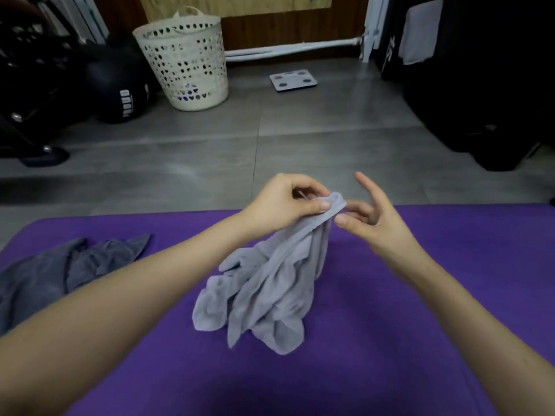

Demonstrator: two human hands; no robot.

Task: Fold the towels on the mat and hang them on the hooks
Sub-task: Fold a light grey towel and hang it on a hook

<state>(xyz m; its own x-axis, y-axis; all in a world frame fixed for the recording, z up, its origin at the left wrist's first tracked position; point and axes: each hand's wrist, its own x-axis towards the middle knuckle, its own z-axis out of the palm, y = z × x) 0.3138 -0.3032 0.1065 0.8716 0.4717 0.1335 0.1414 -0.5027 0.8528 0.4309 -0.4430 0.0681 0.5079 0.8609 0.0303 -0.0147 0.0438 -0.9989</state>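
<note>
A light lavender towel (264, 295) hangs crumpled from one corner, its lower folds resting on the purple mat (420, 295). My left hand (285, 202) pinches that raised corner between thumb and fingers. My right hand (369, 214) is just right of the corner with its fingers spread and straight, the thumb tip close to the cloth; whether it touches is unclear. A darker grey towel (60, 271) lies bunched on the mat's left side. Another pale towel (419, 34) hangs at the far right, its hook hidden.
A cream perforated laundry basket (186, 61) stands on the grey tiled floor beyond the mat. A white bathroom scale (292, 80) lies near the back wall. Dark gym gear, including a black ball (120, 88), fills the left; a black unit (495, 100) stands right.
</note>
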